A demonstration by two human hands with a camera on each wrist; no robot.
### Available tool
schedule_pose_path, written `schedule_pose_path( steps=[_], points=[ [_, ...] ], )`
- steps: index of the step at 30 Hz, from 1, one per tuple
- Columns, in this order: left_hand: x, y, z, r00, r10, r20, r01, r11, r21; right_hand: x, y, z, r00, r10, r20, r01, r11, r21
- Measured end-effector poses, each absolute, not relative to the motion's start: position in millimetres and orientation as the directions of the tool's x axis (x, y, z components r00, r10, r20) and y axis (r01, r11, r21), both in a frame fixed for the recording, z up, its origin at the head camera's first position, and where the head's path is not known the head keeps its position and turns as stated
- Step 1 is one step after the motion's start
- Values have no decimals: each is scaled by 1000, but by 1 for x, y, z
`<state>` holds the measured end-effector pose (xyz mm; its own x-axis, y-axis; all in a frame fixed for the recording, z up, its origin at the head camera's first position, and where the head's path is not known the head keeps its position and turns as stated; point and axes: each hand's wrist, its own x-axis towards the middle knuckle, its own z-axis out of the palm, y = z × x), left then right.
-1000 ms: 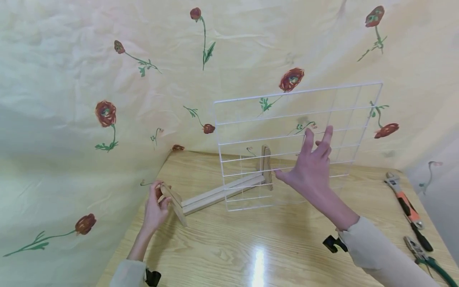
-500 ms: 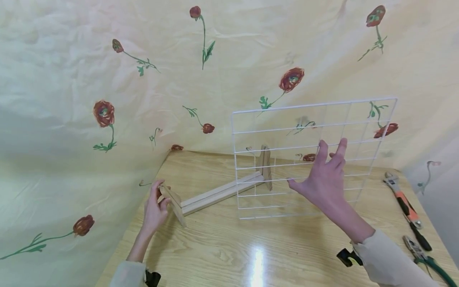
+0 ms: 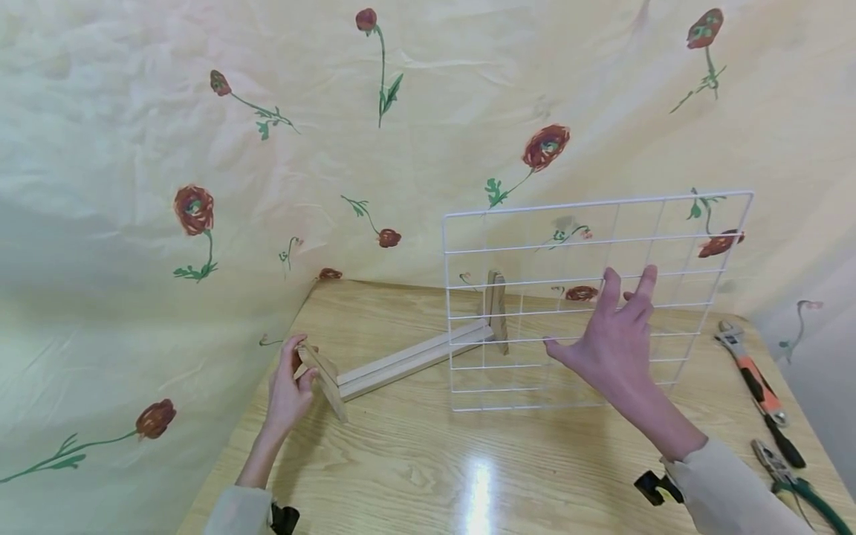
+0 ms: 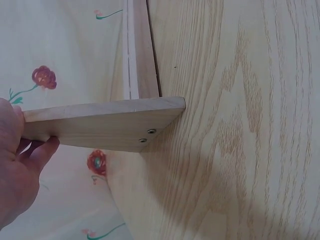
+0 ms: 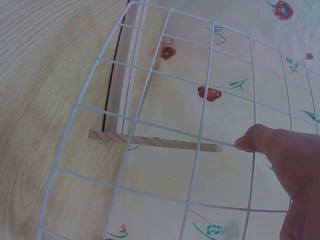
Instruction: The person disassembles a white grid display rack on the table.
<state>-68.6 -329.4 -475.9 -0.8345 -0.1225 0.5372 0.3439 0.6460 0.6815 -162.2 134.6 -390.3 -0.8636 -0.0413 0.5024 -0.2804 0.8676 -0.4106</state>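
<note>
My left hand [image 3: 287, 390] grips the upper end of a pale wooden end board [image 3: 328, 386], fingers on one face and thumb on the other. Two parallel wooden rails [image 3: 414, 359] run from it to a second upright board [image 3: 496, 312] farther back. Two screw heads [image 4: 152, 131] show on the near board's outer face in the left wrist view. My right hand [image 3: 615, 342] holds a white wire grid panel [image 5: 200, 136], its fingers and thumb spread across the wires. The panel stands tilted up in front of the far board, its fingertip contacts partly unclear.
An adjustable wrench [image 3: 749, 364] with an orange and black handle lies at the table's right side, with a black-handled tool [image 3: 785, 442] and green-handled pliers [image 3: 792, 479] nearer. A flowered cloth [image 3: 428, 134] hangs behind the wood-grain table [image 3: 401, 461].
My right hand has moved right and down with the wire grid panel, mostly in the first half second. My left hand and the wooden frame have stayed put.
</note>
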Motion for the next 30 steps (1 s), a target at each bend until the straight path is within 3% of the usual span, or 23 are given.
schedule_pose_path(
  steps=[23, 30],
  points=[
    [-70, -333, -488, -772, -94, 628, 398, 699, 594, -160, 144, -396, -873, -16, 488, -260, 862, -436],
    [-68, -333, -488, -771, -98, 629, 418, 668, 616, -160, 145, -398, -869, -18, 494, -264, 863, -432]
  ],
)
